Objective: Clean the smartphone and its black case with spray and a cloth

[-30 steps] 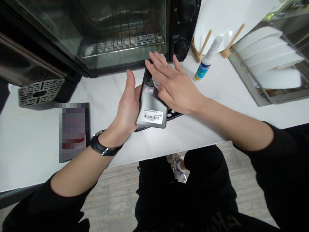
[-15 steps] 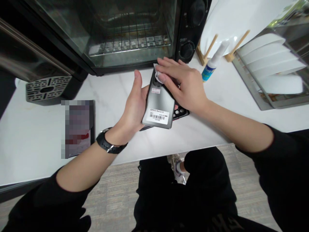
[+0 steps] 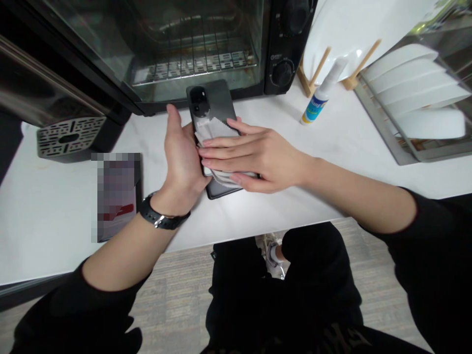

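Observation:
A dark grey smartphone lies back side up near the counter's front, its camera block at the top left. My left hand is at its left edge, thumb pointing up and fingers partly hidden under the phone. Over the middle of the phone's back is a crumpled light grey cloth with a zigzag edge. My right hand presses the cloth down with outstretched fingers, the thumb along its lower edge. The cloth and hand cover the phone's label area.
Behind the phone stands a toaster oven. A spray bottle is at the right, near a plate on a wooden stand and a rack of white dishes. At left are a slotted drip tray and a blurred flat item.
My right hand and the cloth have moved from the camera end down over the middle of the phone. The phone and left hand have shifted left, and the phone's tilt has changed.

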`<state>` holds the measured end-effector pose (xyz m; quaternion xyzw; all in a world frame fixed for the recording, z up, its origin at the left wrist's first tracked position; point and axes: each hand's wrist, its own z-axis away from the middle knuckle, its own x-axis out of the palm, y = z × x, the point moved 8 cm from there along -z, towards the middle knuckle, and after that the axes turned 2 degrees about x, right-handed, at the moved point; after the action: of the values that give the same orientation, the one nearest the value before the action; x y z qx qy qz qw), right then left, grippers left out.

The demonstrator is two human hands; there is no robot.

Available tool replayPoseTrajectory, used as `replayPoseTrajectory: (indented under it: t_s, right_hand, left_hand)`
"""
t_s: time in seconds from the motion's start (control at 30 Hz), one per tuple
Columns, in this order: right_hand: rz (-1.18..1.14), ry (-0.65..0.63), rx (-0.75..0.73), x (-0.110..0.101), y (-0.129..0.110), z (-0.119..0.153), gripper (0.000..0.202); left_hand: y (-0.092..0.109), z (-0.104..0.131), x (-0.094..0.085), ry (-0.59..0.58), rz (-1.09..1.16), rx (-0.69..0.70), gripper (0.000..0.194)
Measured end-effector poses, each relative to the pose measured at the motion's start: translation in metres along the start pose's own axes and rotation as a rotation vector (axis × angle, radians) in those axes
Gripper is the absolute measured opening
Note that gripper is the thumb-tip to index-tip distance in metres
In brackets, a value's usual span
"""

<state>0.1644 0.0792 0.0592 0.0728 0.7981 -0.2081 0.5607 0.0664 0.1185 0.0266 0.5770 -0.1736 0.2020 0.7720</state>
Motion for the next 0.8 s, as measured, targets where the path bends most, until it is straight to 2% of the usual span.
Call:
replayPoseTrajectory:
  t_s: [0.1,0.2,0.33,0.43,0.53,0.7,0.8]
  right_hand:
    - [0.03,0.096,0.17,-0.009,0.025,0.001,0.062]
    - [0.029,0.208,0.334,-0.014,0.054,0.005,0.068]
    - [0.017,0.255,0.389,-0.008,0.069,0.009,0.074]
    - [0.016,0.225,0.36,-0.002,0.064,0.008,0.073]
    - [0.02,0.152,0.235,0.004,0.045,0.001,0.069]
    - [0.03,0.082,0.109,0.003,0.017,-0.003,0.061]
    - [0.038,0.035,0.023,0.0,0.003,-0.001,0.058]
  left_hand:
    - [0.007,-0.002,0.004,-0.052,-0.016,0.035,0.072]
    - [0.003,-0.002,0.007,-0.064,-0.031,0.002,0.074]
    - [-0.011,0.001,0.014,-0.111,-0.037,-0.068,0.062]
    - [-0.017,0.004,0.019,-0.131,-0.064,-0.101,0.061]
    - [-0.018,0.004,0.02,-0.117,-0.107,-0.101,0.062]
    - [-0.011,-0.001,0.006,-0.029,-0.077,-0.027,0.064]
    - [-0.007,-0.003,0.001,-0.052,-0.057,-0.019,0.07]
